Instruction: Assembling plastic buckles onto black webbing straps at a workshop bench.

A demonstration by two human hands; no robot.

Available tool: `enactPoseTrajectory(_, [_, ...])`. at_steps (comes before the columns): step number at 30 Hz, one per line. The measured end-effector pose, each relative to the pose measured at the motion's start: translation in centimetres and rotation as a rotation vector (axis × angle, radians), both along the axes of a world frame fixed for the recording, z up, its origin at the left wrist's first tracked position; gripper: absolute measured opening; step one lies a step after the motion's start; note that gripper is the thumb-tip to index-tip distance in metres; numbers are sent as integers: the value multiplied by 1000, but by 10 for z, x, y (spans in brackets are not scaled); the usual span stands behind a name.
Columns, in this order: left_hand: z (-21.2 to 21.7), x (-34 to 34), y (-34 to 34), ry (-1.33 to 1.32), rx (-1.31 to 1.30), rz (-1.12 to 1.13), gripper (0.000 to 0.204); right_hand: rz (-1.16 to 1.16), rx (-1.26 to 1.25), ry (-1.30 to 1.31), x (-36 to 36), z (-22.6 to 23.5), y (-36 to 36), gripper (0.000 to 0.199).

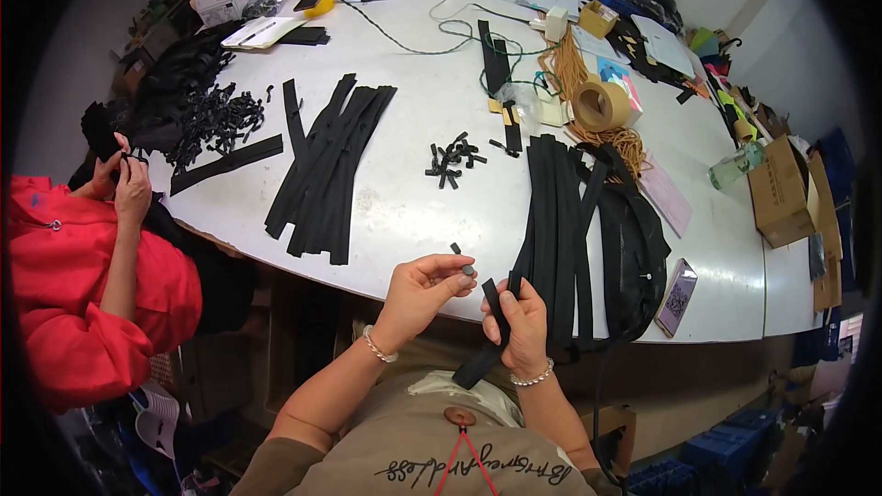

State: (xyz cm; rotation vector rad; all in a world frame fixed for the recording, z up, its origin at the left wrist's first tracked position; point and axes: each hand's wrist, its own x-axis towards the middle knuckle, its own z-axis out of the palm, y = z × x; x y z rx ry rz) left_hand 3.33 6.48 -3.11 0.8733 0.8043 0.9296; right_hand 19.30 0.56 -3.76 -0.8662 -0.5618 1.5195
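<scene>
My left hand (415, 301) pinches a small dark zipper slider (468, 269) between thumb and fingertips, just past the table's near edge. Close beside it, my right hand (525, 326) grips a black zipper strip (478, 366); the strip hangs down in front of my apron, and its upper ends stick up by the fingers. The two hands are a little apart. Farther up the table lies a small heap of black zipper sliders (450, 163). A bundle of black zipper strips (551, 230) lies at the right, another bundle (331, 165) at the left.
At the left, a person in red (101, 285) works with both hands beside a large slider pile (220, 119). A black bag-like item (632, 253), a phone (676, 296), a tape roll (602, 107), brown cords (565, 64) and a cardboard box (781, 191) sit at the right.
</scene>
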Motion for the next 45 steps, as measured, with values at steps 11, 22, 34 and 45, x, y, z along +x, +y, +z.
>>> enactPoseTrajectory(11, [1, 10, -18, 405, 453, 156, 17, -112, -52, 80, -12, -6, 2, 11])
enactPoseTrajectory(22, [7, 4, -16, 508, 521, 129, 18, -77, -58, -59, 1, 0, -2, 11])
enactPoseTrajectory(34, [2, -2, 0, 537, 795, -110, 30, 71, -182, -242, -2, 6, 9, 8])
enactPoseTrajectory(45, [-15, 2, -21, -20, -27, -56, 30, -68, -68, -478, -19, 17, 8, 9])
